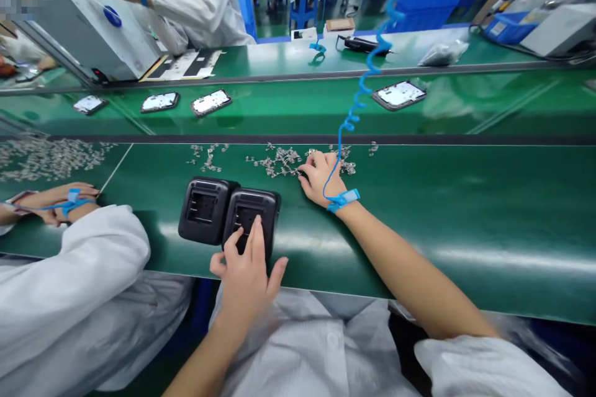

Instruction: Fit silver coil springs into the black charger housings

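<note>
My left hand [246,273] lies with spread fingers on a black plastic housing [272,205], fingertips at its recessed middle. A second black housing [190,211] of the same shape rests against it on the left. Farther out, my right hand [323,177] has bent fingers down among small silvery metal parts [282,161], thumb and forefinger drawn together. Whatever sits between those fingertips is too small to make out. A blue wrist strap [343,200] with a coiled cord [361,96] is around my right wrist.
A smaller group of metal parts [210,161] and a large heap [51,158] lie leftward. Phone-like units [212,102] sit on the green strip behind a dark rail [419,140]. A co-worker's arms [79,205] rest at left; another person [195,6] stands opposite, near a grey machine [93,31].
</note>
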The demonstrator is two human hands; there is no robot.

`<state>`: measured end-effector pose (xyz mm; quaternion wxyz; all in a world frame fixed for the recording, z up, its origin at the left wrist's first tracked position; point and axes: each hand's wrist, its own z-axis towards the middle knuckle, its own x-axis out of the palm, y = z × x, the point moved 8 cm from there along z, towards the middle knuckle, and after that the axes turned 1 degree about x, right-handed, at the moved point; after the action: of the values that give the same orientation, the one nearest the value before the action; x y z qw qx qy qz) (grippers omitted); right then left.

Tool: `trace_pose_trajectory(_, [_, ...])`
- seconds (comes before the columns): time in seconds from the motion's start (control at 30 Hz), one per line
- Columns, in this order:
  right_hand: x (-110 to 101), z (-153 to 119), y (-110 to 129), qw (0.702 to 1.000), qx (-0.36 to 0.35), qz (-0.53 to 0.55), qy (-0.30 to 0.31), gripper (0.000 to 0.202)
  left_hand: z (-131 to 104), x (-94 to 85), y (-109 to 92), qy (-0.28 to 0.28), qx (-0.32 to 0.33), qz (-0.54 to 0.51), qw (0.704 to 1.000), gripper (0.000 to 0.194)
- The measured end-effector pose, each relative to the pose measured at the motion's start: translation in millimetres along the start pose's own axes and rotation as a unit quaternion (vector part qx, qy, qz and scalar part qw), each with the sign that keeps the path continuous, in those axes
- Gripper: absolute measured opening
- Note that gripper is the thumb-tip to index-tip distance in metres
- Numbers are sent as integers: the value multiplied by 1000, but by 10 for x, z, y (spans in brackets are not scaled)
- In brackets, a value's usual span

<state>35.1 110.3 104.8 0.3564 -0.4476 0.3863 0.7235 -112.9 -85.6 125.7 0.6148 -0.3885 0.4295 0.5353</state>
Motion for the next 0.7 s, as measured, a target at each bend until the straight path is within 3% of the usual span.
trace_pose_trajectory(0.1, [-8, -5, -66, 1000, 15, 28, 1, 17, 68, 5, -43, -12, -17, 10, 1000, 76])
trace_pose_trajectory(0.17, [-8, -6, -97, 998, 33, 46, 4, 17, 101, -69, -162, -62, 2, 4, 998, 74])
trace_pose_trajectory(0.3, [-36, -29, -125, 996, 56, 72, -19, 13, 90, -234, -554, -200, 98, -29, 974, 54])
trace_pose_trajectory(0.37, [-119, -42, -136, 993, 58, 84, -67, 13, 91, -212, -742, -229, 152, -63, 960, 44])
trace_pose_trajectory(0.43, [-252, -63, -123, 984, 37, 113, -129, 14, 138, -109, -867, -212, 187, -105, 953, 40])
trace_pose_trajectory(0.53, [-444, -149, -52, 959, -48, 214, -177, 17, 250, 81, -889, -152, 172, -157, 961, 49])
trace_pose_trajectory(0.6, [-518, -258, -51, 935, -76, 302, -169, 18, 297, 144, -834, -132, 141, -188, 963, 57])
trace_pose_trajectory(0.7, [-512, -455, -142, 896, -36, 425, -126, 14, 324, 155, -783, -124, 117, -218, 961, 63])
